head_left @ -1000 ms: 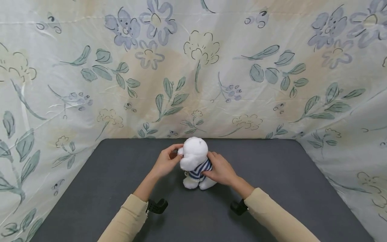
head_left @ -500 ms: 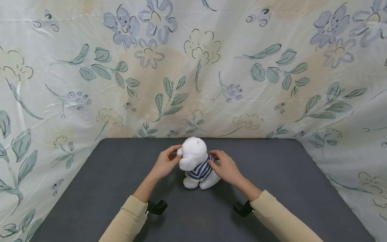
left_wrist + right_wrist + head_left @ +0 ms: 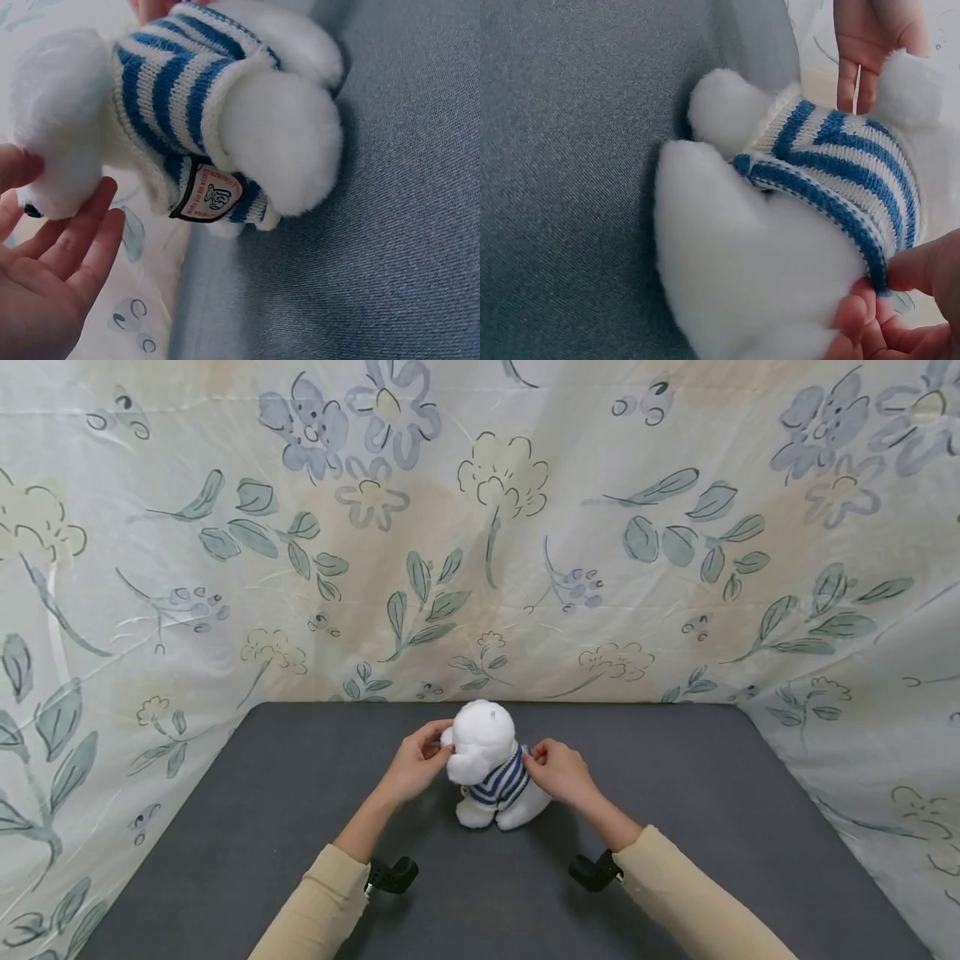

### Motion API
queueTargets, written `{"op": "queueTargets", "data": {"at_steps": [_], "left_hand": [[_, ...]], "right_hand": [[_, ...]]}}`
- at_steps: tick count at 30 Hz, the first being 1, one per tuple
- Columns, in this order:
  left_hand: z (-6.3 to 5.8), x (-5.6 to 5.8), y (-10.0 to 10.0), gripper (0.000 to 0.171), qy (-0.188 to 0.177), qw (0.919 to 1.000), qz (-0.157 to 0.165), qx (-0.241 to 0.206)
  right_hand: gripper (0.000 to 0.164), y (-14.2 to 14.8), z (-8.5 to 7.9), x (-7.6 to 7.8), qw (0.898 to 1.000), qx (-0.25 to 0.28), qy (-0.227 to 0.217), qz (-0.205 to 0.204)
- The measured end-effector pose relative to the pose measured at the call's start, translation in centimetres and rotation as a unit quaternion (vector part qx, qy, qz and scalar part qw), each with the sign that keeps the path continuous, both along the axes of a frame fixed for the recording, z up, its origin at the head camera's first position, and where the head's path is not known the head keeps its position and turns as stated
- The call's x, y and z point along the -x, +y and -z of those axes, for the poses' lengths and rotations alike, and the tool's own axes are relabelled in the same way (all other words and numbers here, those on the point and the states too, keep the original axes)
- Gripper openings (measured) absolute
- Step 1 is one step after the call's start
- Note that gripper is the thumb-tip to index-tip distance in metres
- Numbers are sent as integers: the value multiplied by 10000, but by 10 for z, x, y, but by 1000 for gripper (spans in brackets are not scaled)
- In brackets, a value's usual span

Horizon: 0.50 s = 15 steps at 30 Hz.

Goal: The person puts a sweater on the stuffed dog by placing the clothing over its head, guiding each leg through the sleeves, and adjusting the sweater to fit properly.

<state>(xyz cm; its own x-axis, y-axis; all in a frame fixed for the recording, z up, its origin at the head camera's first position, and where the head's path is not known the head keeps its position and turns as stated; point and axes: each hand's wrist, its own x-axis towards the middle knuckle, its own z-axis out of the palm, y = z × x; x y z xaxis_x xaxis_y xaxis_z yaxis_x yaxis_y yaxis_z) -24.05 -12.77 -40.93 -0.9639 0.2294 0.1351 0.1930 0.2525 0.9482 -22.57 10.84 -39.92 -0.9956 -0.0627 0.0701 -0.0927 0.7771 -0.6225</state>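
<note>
A white plush dog (image 3: 483,729) sits on the dark table, its head turned to the left. It wears a blue-and-white striped knit sweater (image 3: 501,779); a shield-shaped patch (image 3: 210,196) shows on it in the left wrist view. My left hand (image 3: 411,766) holds the dog's muzzle between thumb and fingers. At the back of the dog, my right hand (image 3: 564,774) pinches the sweater's lower hem (image 3: 821,199) between thumb and finger. The white rump (image 3: 765,255) is bare below that hem.
A dark grey table (image 3: 300,793) lies under the dog, its far edge just behind the head. Floral cloth (image 3: 525,568) hangs behind and along the sides. Black wrist devices (image 3: 393,875) sit at both wrists.
My right hand has left the dog's side, moved right and back along the sweater, and now pinches its hem. More stripes show. The left hand stays on the muzzle.
</note>
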Motion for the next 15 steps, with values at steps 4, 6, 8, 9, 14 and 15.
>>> {"op": "queueTargets", "data": {"at_steps": [4, 6, 8, 9, 14, 15], "left_hand": [[1, -1, 1, 38, 7, 9998, -206, 12], [1, -2, 2, 37, 30, 9995, -298, 27], [1, -3, 3, 36, 60, 9993, -369, 34], [1, -3, 4, 35, 83, 9992, -399, 42], [2, -4, 5, 34, 101, 9986, -524, 68], [2, -4, 5, 34, 93, 9984, -545, 81]], "right_hand": [[12, 3, 3, -1, 9998, 186, -61, 52], [10, 6, 5, -3, 9996, 262, -112, 53], [10, 10, 6, -4, 9993, 323, -178, 48], [10, 11, 7, -5, 9992, 355, -202, 40], [8, 17, 12, -6, 9983, 492, -310, 49], [8, 18, 13, -6, 9981, 516, -330, 56]]}}
